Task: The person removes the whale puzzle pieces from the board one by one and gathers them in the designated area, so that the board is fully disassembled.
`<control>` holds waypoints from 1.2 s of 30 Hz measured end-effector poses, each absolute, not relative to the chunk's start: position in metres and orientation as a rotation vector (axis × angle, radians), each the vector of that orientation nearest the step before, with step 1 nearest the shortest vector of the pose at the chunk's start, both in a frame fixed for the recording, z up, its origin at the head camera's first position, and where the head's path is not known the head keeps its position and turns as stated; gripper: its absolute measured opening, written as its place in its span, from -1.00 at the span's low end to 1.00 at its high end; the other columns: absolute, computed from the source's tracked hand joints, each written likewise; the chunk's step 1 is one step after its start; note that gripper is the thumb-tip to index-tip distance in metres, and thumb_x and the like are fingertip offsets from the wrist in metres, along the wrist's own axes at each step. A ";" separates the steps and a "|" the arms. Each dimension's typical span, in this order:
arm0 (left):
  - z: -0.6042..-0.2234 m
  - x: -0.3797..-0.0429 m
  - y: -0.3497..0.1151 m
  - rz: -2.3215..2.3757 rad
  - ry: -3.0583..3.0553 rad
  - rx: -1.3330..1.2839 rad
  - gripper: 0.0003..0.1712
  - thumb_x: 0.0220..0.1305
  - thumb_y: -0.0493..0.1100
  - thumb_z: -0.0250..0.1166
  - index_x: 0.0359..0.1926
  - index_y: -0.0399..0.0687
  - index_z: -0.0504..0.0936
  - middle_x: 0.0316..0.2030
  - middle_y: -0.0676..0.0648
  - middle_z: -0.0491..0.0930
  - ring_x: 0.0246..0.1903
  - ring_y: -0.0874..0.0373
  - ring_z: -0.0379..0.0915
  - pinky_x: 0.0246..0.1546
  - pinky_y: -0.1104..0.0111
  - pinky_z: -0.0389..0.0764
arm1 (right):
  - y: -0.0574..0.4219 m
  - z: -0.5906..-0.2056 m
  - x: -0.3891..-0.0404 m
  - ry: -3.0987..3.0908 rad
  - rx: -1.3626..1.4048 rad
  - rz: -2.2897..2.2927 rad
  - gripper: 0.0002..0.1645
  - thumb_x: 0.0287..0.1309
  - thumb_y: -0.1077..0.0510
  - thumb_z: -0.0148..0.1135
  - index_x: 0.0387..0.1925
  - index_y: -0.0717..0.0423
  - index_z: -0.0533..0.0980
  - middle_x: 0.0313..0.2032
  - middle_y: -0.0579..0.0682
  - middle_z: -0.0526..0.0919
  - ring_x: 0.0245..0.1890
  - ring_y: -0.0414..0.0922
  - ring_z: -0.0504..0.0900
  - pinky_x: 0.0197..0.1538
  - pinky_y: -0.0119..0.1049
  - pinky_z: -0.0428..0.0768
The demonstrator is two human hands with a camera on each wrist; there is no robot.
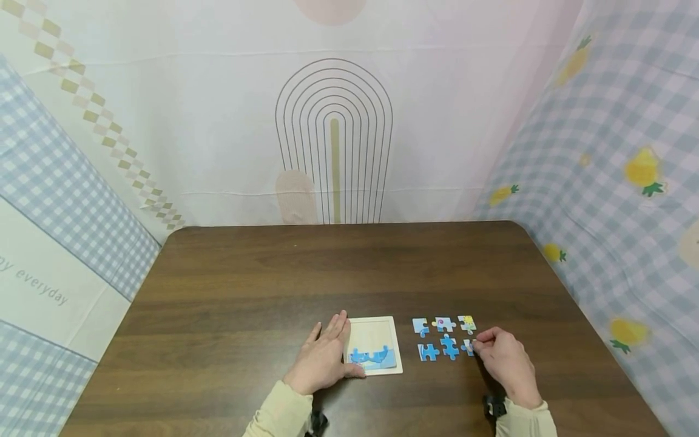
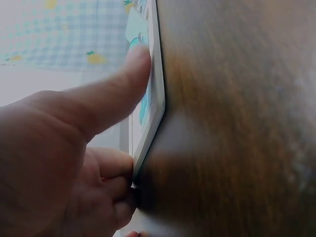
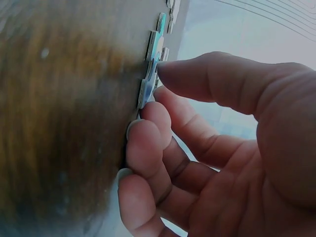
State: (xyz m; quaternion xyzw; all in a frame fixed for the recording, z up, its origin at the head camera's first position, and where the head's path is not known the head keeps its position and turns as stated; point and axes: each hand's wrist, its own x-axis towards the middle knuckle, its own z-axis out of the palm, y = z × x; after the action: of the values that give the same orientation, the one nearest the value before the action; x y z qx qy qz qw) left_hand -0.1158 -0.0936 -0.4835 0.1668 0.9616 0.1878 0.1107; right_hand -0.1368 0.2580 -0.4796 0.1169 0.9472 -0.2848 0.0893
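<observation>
A square light-wood puzzle tray (image 1: 374, 328) lies on the table with blue pieces (image 1: 377, 358) fitted along its near side. My left hand (image 1: 323, 357) rests against the tray's left edge, fingers stretched out and spread, its thumb (image 2: 121, 84) lying over the near rim. To the right, loose puzzle pieces sit in two rows. My right hand (image 1: 508, 359) pinches the near row's rightmost puzzle piece (image 1: 467, 347) between thumb and index finger, low at the tabletop. In the right wrist view the thumb touches that piece (image 3: 148, 89); its other fingers are curled beneath.
Next to the pinched piece are a blue piece (image 1: 449, 346) and another blue piece (image 1: 428, 352). The far row has a pale-blue piece (image 1: 420, 326), a pink-swirl piece (image 1: 444, 324) and a yellow-patterned piece (image 1: 467, 324). Patterned cloth (image 1: 229, 121) hangs behind the brown table (image 1: 246, 273).
</observation>
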 end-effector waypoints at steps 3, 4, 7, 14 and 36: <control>-0.484 -0.116 -0.094 0.565 2.824 0.493 0.28 -0.09 0.38 0.42 0.43 -0.35 0.16 0.48 -0.23 -0.01 0.45 -0.05 -0.06 0.38 -0.06 -0.01 | 0.258 -0.480 -0.136 2.824 0.337 -0.852 -0.77 0.21 0.06 0.21 -0.22 0.14 0.58 -0.39 -0.07 0.67 -0.30 -0.01 0.62 -0.30 0.03 0.47; -0.484 -0.116 -0.094 0.565 2.820 0.493 0.29 -0.11 0.38 0.43 0.44 -0.35 0.15 0.48 -0.22 -0.02 0.46 -0.05 -0.07 0.38 -0.06 -0.02 | 0.258 -0.480 -0.136 2.823 0.333 -0.857 -0.77 0.21 0.06 0.21 -0.22 0.15 0.58 -0.39 -0.07 0.66 -0.31 -0.02 0.62 -0.31 0.02 0.47; -0.485 -0.116 -0.094 0.564 2.803 0.489 0.33 -0.16 0.38 0.45 0.45 -0.33 0.13 0.49 -0.21 -0.05 0.46 -0.04 -0.10 0.39 -0.05 -0.04 | 0.259 -0.480 -0.135 2.825 0.322 -0.865 -0.76 0.25 0.05 0.17 -0.22 0.15 0.57 -0.38 -0.06 0.64 -0.33 -0.05 0.61 -0.32 -0.02 0.47; -0.485 -0.116 -0.094 0.567 2.793 0.490 0.35 -0.18 0.37 0.47 0.46 -0.31 0.11 0.50 -0.19 -0.07 0.47 -0.03 -0.12 0.39 -0.06 -0.05 | 0.255 -0.476 -0.131 2.913 0.357 -0.863 -0.63 0.32 -0.07 0.11 -0.17 0.16 0.56 -0.33 -0.01 0.64 -0.33 -0.02 0.61 -0.42 -0.11 0.45; -0.488 -0.116 -0.094 0.549 2.835 0.485 0.32 -0.19 0.38 0.47 0.44 -0.31 0.18 0.48 -0.20 0.01 0.45 -0.03 -0.05 0.37 -0.07 0.01 | 0.111 -0.467 -0.121 3.056 -0.200 -0.900 -0.85 0.14 0.05 0.37 -0.38 0.00 0.57 -0.56 -0.21 0.45 -0.60 -0.27 0.37 -0.54 -0.32 0.35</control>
State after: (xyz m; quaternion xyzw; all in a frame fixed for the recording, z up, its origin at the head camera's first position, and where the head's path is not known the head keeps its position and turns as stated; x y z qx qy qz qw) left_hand -0.1162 -0.0937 -0.4883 0.1647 0.9627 0.1865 0.1064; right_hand -0.1207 0.1109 -0.4670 -0.0627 0.9571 -0.2818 -0.0252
